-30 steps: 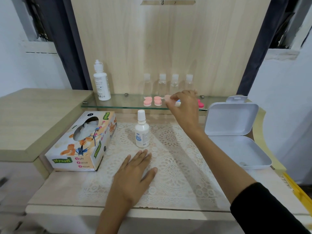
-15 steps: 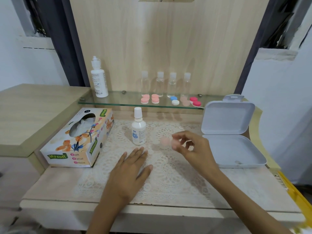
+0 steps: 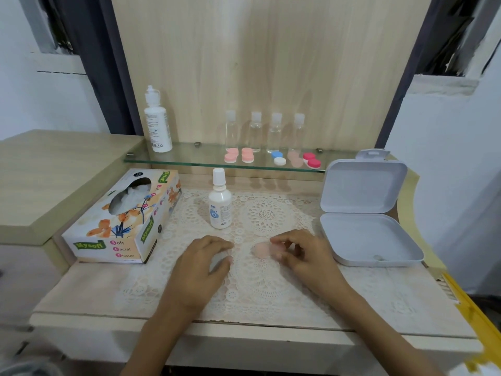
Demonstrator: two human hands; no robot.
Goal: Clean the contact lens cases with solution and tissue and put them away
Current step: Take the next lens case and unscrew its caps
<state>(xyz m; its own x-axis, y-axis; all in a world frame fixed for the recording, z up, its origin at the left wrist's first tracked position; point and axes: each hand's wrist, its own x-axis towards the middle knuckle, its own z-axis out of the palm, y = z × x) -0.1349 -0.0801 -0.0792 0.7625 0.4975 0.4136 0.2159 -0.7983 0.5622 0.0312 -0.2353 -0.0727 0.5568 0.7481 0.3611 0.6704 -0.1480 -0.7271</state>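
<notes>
Down from the glass shelf (image 3: 189, 159) since a second ago: right hand (image 3: 306, 256), now low over the lace mat (image 3: 260, 291), bringing a pale pink lens case (image 3: 262, 250). Bent inward as well, no longer flat: left hand (image 3: 199, 270).

At the left of the desk (image 3: 81, 291), tissue box (image 3: 119, 221), white tissue showing in its slot. Behind, on the shelf, tall white bottle (image 3: 158, 126). Next, left hand resting on the mat, knuckles up, fingers loosely curled, gripping nothing. Upright just beyond it, small solution bottle (image 3: 220, 204), capped. Right of that, right hand pinching the blurred case between thumb and fingertips, on the mat or just above it; cannot tell which. Up on the shelf, four clear bottles (image 3: 256, 131) and five more lens cases (image 3: 247, 155) in a row. Far right, white box (image 3: 363, 234), lid open and upright.
</notes>
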